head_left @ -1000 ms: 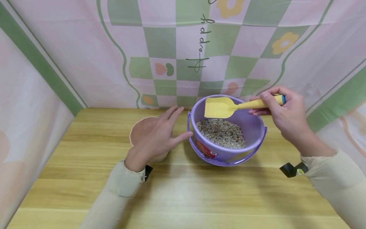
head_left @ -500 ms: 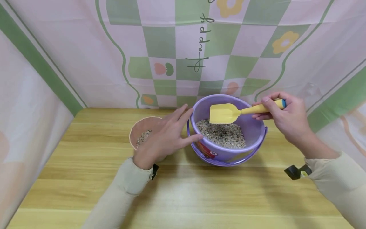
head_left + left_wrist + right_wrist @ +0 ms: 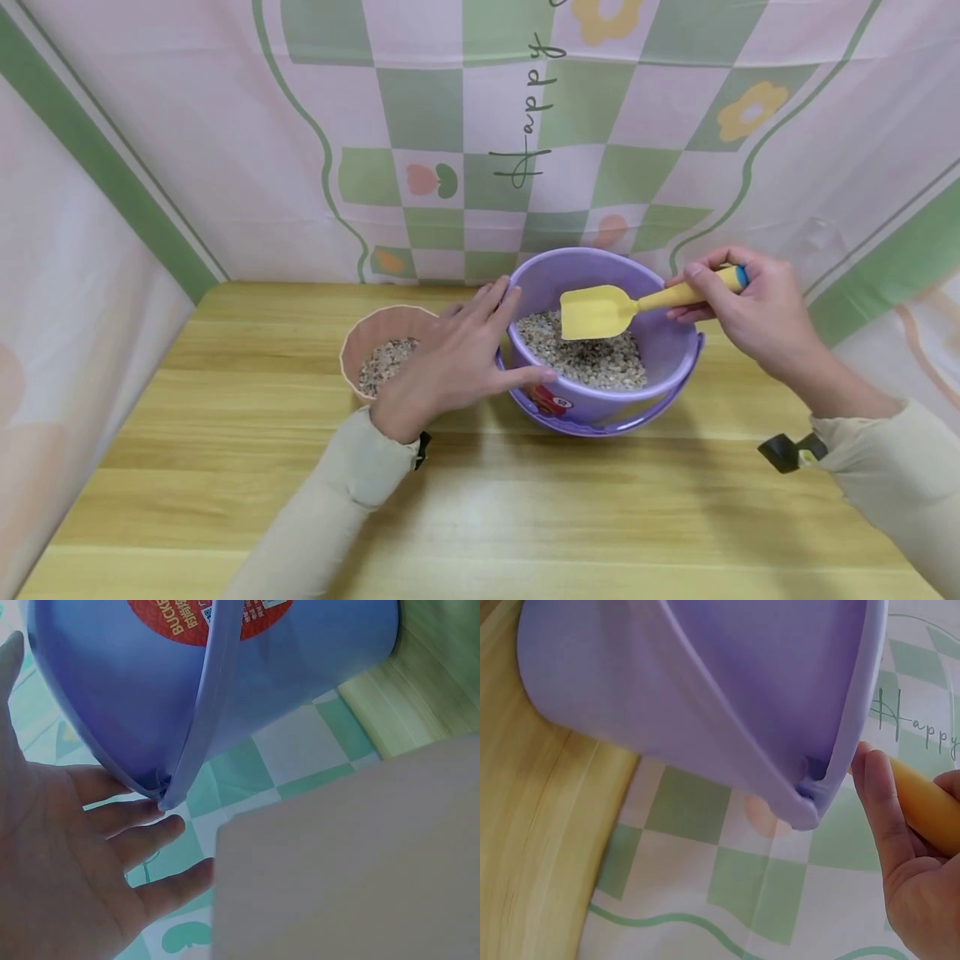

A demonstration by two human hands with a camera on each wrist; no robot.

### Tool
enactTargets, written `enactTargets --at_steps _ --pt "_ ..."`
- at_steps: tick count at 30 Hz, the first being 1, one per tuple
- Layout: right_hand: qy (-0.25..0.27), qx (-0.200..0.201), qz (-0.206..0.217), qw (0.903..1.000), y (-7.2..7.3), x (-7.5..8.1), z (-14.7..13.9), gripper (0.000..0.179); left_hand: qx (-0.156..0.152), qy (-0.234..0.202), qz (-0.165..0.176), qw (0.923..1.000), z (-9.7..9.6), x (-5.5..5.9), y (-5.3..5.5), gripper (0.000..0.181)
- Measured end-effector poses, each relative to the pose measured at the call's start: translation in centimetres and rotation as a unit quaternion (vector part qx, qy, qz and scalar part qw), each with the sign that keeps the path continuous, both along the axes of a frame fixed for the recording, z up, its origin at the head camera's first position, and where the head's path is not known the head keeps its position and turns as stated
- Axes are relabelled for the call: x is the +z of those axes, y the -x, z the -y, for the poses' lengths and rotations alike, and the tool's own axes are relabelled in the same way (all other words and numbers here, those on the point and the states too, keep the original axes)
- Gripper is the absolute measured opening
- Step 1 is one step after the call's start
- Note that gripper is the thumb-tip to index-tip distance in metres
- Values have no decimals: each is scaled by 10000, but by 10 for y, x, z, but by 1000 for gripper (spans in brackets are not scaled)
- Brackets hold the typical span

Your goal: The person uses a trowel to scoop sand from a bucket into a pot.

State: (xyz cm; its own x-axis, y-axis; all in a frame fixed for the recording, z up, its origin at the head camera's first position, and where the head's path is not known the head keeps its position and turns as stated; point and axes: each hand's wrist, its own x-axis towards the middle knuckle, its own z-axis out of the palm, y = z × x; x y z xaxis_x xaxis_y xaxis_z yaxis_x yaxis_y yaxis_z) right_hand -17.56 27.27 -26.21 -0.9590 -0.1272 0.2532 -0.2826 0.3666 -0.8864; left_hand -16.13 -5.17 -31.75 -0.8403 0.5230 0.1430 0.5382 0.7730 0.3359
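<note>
My right hand grips the handle of a yellow toy shovel. The shovel's blade is over a purple bucket, which holds speckled gravel. My left hand is at the bucket's left side, fingers extended and thumb along the front rim. From the left wrist view, the left fingertips lie right at the rim where the bucket handle joins. In the right wrist view, the shovel handle lies in the right fingers and the blade is hidden behind the bucket.
Left of the bucket stands a pinkish bowl with gravel in it, partly covered by my left hand. Both stand on a wood-grain table. A checkered curtain hangs right behind, with more cloth at the sides.
My left hand has moved right from over the bowl to the bucket's rim, uncovering the bowl's gravel. The shovel has shifted slightly right and lower over the bucket.
</note>
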Motion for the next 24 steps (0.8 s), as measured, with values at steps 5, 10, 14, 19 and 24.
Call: enactTargets --at_steps 5,10,14,19,24 --pt "-538 -147 -5 9984 1 -1 -2 21 -9 1 -43 10000 -3 0 -1 117" --pt "-885 -105 -20 9960 3 0 -6 22 20 59 -112 9999 -6 0 -1 120" --pt "-1147 -57 -70 9934 3 1 -7 23 57 77 -90 9999 -7 1 0 122" --pt "-1309 -76 -110 9913 3 4 -6 22 38 88 -144 9999 -9 0 1 124" --pt "-1645 -160 -188 9861 4 7 -7 20 22 136 -214 9997 -10 -1 1 124"
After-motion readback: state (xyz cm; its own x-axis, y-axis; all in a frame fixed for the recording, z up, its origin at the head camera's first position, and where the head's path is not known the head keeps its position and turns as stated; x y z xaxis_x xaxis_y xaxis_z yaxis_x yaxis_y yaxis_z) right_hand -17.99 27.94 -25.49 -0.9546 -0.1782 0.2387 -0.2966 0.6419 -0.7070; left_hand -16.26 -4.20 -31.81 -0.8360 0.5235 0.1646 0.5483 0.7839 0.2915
